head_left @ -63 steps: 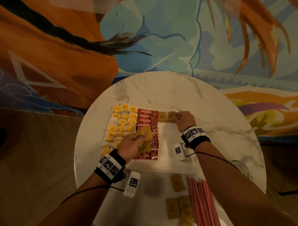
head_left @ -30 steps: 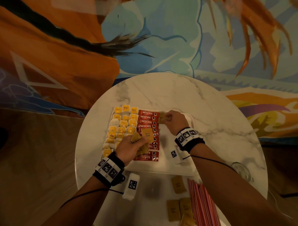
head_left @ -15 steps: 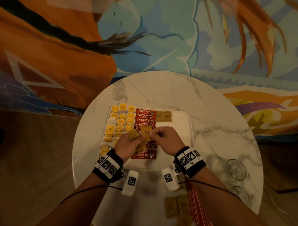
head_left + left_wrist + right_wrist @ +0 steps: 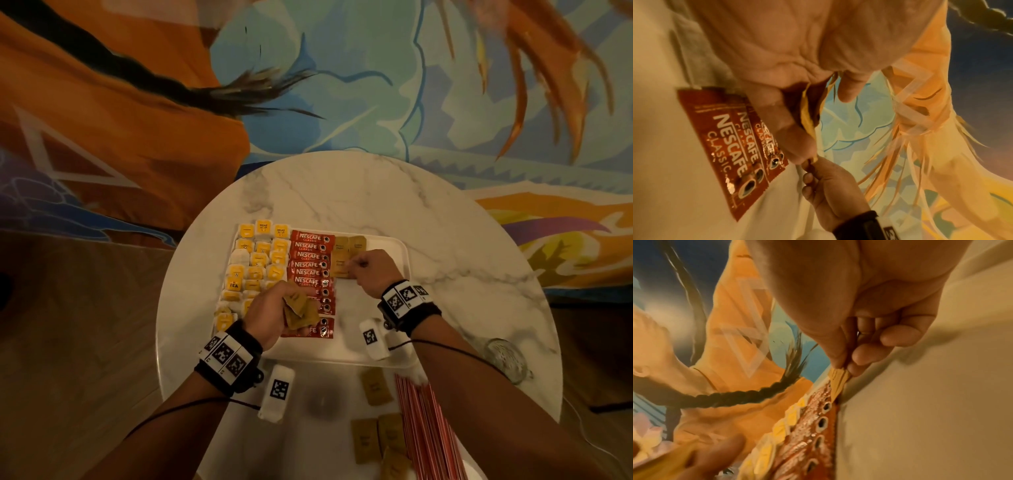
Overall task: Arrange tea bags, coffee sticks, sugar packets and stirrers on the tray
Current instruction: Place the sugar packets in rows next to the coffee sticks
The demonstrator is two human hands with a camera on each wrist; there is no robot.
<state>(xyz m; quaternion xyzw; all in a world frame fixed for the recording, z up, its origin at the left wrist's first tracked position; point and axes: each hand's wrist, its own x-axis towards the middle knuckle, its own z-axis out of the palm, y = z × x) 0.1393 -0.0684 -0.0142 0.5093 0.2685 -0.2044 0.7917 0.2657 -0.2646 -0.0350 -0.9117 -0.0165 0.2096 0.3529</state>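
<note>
Backdrop: a painted mural (image 4: 342,85) in orange, blue and teal fills the far side behind a round marble tabletop (image 4: 462,267).
Tray: a white rectangular tray (image 4: 383,308) lies on the middle of the tabletop, long side left to right.
Tea bags: yellow-tagged tea bags (image 4: 260,260) fill the left end of the tray in overlapping rows.
Left hand: the left hand (image 4: 270,311) hovers over the near left part of the tray, fingers curled round a small fan of brown sugar packets (image 4: 301,310); the left wrist view shows the packets' edges pinched between thumb and fingers.
Coffee sticks: red Nescafe coffee sticks (image 4: 310,265) lie in one column just right of the tea bags, overlapping from far to near.
Placed sugar: two brown packets (image 4: 349,244) lie side by side at the far edge, just right of the coffee sticks.
Right hand: the right hand (image 4: 373,270) pinches one more sugar packet (image 4: 340,268) between thumb and fingertips, low over the tray under those two; whether it touches the tray is unclear.
Loose sugar: more brown packets (image 4: 375,387) lie on the tabletop near the tray's near edge.
Stirrers: a bundle of red stirrers (image 4: 424,428) lies just right of them, off the tray.
Glass: a clear glass (image 4: 507,356) stands at the right rim.
</note>
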